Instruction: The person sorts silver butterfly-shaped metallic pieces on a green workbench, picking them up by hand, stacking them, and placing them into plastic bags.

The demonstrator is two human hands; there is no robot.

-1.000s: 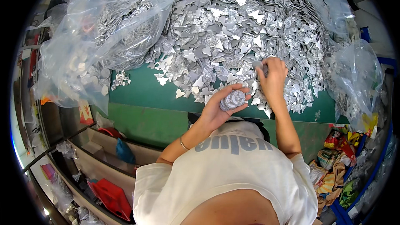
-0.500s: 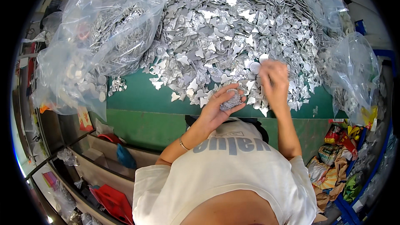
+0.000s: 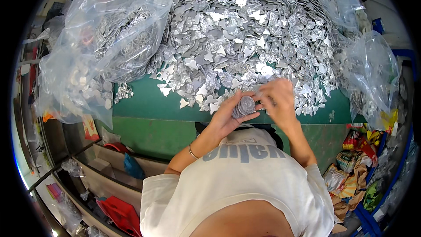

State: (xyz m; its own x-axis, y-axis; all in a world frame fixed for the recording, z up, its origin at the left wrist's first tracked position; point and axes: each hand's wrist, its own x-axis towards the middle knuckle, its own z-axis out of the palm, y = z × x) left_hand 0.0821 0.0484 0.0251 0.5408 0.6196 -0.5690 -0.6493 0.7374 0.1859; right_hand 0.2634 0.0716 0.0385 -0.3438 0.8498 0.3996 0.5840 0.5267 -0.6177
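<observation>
My left hand [image 3: 226, 113] is held palm up just in front of the pile, its fingers curled round a short stack of round silver metal discs [image 3: 244, 107]. Beside it, on the right, my right hand [image 3: 280, 101] is smeared by motion. Its fingers are pinched, with a pale round disc [image 3: 258, 95] at the tips, close to the stack. Beyond both hands spreads a large heap of flat silver metal pieces [image 3: 219, 44], many winged or leaf-shaped, some round. One bright disc [image 3: 266, 71] lies on the near part of the heap.
Clear plastic bags of metal pieces stand left [image 3: 131, 39] and right [image 3: 370, 70] on the green table [image 3: 144, 105]. A small cluster of metal bits [image 3: 124, 91] lies near the left bag. Below left are drawers [image 3: 109, 164] and a red tray [image 3: 118, 213]; colourful packets [image 3: 351, 166] lie below right.
My right hand has come down and left from the heap to my left hand. A bright disc that lay by its fingertips is gone from the heap. The stack in my left hand is tilted differently.
</observation>
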